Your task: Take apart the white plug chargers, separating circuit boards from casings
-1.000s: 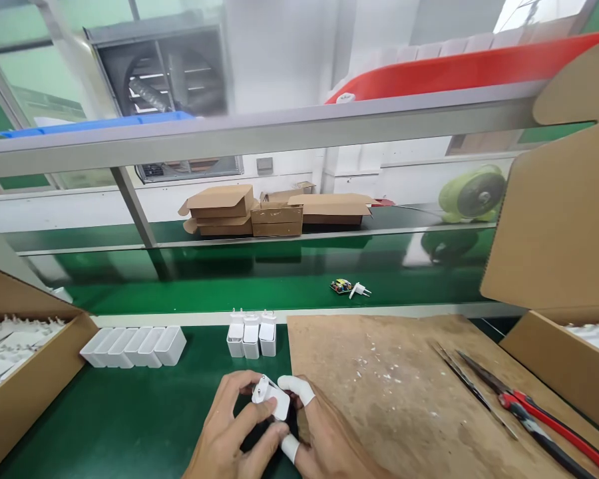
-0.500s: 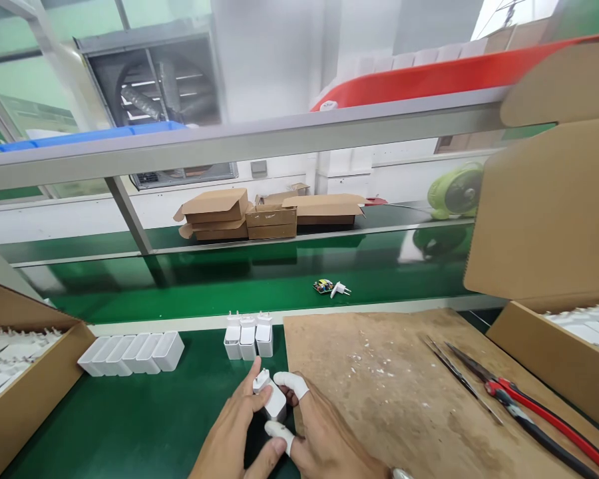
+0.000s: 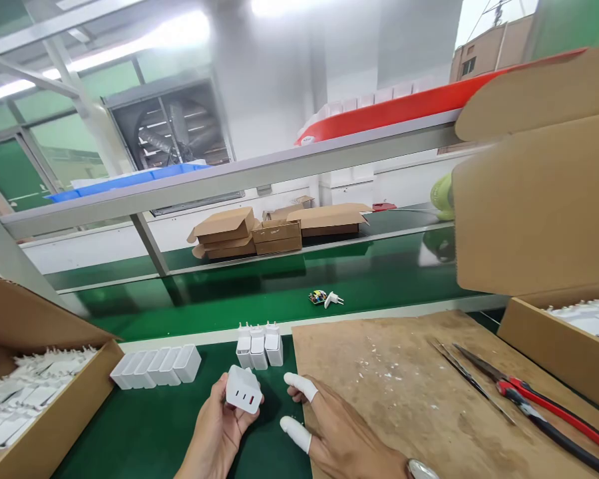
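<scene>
My left hand [image 3: 223, 420] grips a white charger [image 3: 243, 388], its port face with several slots turned up toward me. To the right of it, my right hand [image 3: 329, 422] is apart from the charger, thumb and forefinger spread and both covered with white finger cots. Beyond the hands stand three white chargers [image 3: 258, 348] with their plug pins pointing up. Further left is a row of open white charger housings [image 3: 156, 367] on the dark green table.
A cardboard box [image 3: 82, 392] of white plug parts stands left, another box [image 3: 554, 339] right. Tweezers [image 3: 472, 380] and red-and-black pliers [image 3: 516, 389] lie on the brown board [image 3: 379, 399]. A small circuit board [image 3: 317, 297] and a plug piece [image 3: 334, 299] rest on the green belt.
My right hand has let go of the charger and opened. My left hand has lifted and turned it, so its port face now shows. The head view has tilted up.
</scene>
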